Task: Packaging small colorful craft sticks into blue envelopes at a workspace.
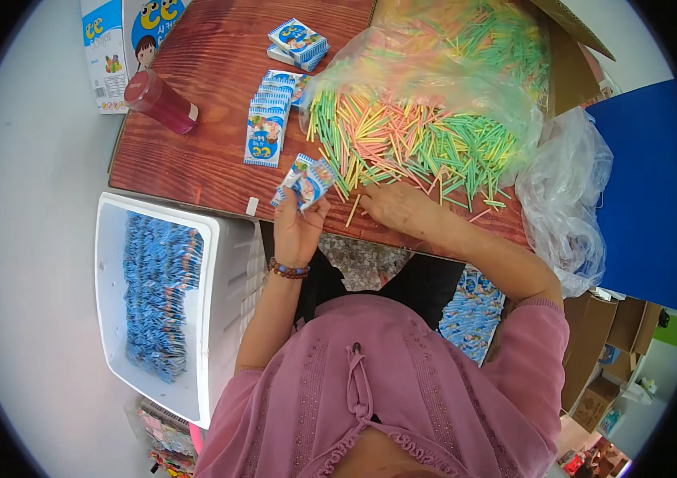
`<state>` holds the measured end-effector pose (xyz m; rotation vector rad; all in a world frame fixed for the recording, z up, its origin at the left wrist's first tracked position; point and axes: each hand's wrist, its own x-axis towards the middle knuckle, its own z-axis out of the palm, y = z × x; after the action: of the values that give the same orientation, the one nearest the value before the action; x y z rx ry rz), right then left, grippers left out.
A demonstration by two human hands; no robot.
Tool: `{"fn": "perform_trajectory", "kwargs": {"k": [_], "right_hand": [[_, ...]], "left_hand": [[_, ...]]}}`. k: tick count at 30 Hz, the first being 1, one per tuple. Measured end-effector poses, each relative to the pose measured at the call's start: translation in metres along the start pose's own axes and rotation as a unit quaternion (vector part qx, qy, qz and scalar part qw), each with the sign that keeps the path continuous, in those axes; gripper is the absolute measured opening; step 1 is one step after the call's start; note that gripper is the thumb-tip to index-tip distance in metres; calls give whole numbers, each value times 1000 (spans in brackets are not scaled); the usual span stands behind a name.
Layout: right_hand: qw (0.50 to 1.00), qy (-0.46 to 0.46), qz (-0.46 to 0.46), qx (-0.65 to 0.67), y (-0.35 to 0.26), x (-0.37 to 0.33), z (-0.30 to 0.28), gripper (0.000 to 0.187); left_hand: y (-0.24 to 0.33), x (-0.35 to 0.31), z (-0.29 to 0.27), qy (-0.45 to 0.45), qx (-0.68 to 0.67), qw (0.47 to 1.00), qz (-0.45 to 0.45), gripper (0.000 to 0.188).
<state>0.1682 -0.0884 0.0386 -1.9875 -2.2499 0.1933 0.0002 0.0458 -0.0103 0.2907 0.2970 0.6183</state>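
My left hand [298, 229] is raised at the table's near edge, its fingers closed on small blue-and-white packets [312, 185], at least two of them overlapping. To its right, my right hand [404, 210] rests at the near side of a heap of thin pastel sticks [390, 131] in yellow, pink and green. Its fingers are bent and drawn together, and the fingertips are partly hidden, so what they pinch cannot be made out. A loose yellow stick [353, 211] lies right beside them. Beyond my left hand is an overlapping row of similar flat packets [263, 135].
More packets [297, 40] are stacked farther back. A red-lidded jar [164, 102] stands at the table's left. Clear plastic bagging [565, 191] hangs at the right edge. Left of me, a white bin [209, 319] holds rows of filled packets. A cardboard flap [573, 24] rises behind the heap.
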Motion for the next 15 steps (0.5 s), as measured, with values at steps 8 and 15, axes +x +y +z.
{"fn": "perform_trajectory", "kwargs": {"k": [8, 15], "right_hand": [[832, 185, 177, 493, 5, 1, -45, 5], [592, 392, 202, 675, -31, 30, -36, 2]], "left_hand": [[3, -2, -4, -35, 22, 999, -6, 27], [-10, 1, 17, -27, 29, 999, -20, 27]]}}
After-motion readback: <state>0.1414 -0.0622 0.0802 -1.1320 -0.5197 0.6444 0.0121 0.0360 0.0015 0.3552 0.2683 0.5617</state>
